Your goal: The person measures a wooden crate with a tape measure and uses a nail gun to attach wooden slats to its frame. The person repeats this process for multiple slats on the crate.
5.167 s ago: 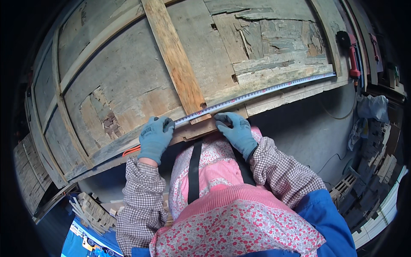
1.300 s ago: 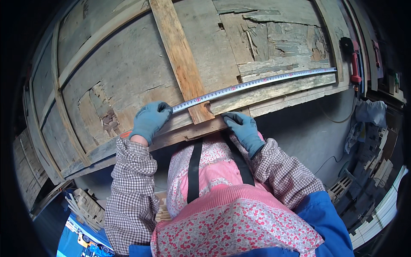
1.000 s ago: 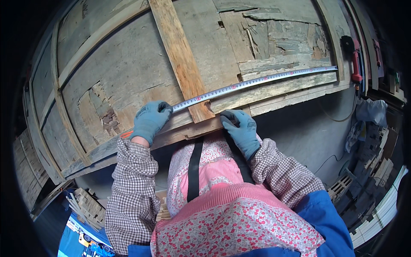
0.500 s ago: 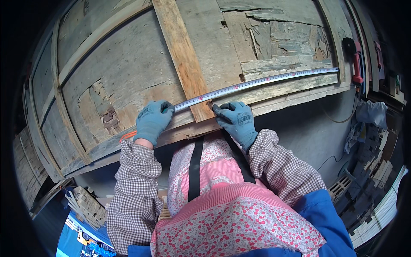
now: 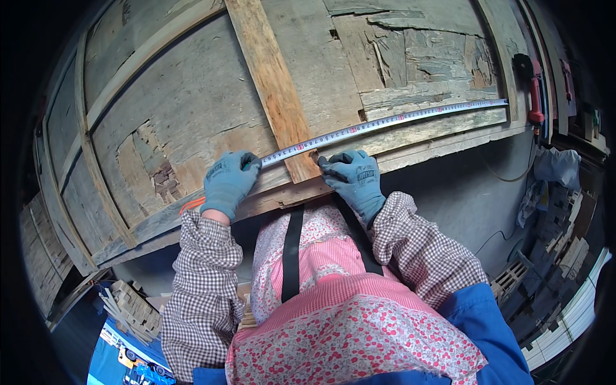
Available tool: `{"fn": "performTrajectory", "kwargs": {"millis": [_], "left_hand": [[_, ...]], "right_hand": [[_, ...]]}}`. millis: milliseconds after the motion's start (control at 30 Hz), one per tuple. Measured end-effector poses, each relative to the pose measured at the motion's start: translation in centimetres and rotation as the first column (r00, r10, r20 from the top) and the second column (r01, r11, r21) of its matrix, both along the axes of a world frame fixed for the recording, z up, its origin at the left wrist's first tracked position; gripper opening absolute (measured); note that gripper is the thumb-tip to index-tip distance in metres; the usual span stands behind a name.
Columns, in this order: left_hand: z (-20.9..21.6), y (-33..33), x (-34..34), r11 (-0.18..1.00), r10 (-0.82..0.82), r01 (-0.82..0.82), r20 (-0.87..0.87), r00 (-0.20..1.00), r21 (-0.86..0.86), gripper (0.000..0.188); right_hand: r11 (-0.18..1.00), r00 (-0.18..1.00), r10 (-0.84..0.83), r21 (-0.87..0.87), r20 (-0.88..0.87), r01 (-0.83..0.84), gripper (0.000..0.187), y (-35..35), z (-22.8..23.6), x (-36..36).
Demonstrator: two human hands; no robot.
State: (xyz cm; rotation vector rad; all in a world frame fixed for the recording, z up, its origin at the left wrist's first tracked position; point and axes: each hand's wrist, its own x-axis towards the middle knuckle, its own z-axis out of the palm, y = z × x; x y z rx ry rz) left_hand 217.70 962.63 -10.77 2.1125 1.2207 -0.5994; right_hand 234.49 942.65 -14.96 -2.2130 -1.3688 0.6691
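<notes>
A tape measure (image 5: 375, 124) is drawn out along the front of a worn plywood panel, its far end at the crosspiece on the right. My left hand (image 5: 230, 183), in a blue-grey work glove, is closed on the near end of the tape; the case is mostly hidden, with an orange strip showing by the wrist. My right hand (image 5: 354, 179), gloved alike, has its fingers bent together at the end of a wooden batten (image 5: 282, 102), just below the tape. Whether those fingers pinch anything is hidden. The batten runs across the panel under the tape.
The plywood panel (image 5: 186, 90) carries several battens and has splintered, peeling patches. A red-handled tool (image 5: 536, 96) rests at its right edge. Stacked wood pieces (image 5: 131, 308) lie below left, more wood (image 5: 568, 250) at right, near a pale plastic bag (image 5: 557, 168).
</notes>
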Motion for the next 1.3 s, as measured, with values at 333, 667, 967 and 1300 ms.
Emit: {"fn": "performTrajectory", "kwargs": {"millis": [333,667,967,1300], "left_hand": [[0.16,-0.01,0.20,1.000,-0.001,0.001,-0.019,1.000,-0.003,0.028],[0.09,-0.08,0.12,1.000,0.006,-0.006,-0.003,1.000,0.008,0.027],[0.09,-0.03,0.20,1.000,0.002,-0.003,-0.030,1.000,-0.014,0.026],[-0.03,-0.11,-0.01,1.000,0.005,-0.005,-0.008,1.000,0.005,0.026]], "right_hand": [[1.000,1.000,-0.005,0.002,-0.026,0.005,0.023,0.10,-0.09,0.02],[1.000,0.999,-0.015,-0.014,-0.034,0.015,0.020,0.24,0.06,0.04],[1.000,1.000,-0.008,-0.029,-0.026,0.007,0.022,0.32,0.24,0.08],[1.000,0.999,0.004,-0.031,-0.039,-0.005,0.025,0.15,-0.01,0.16]]}}
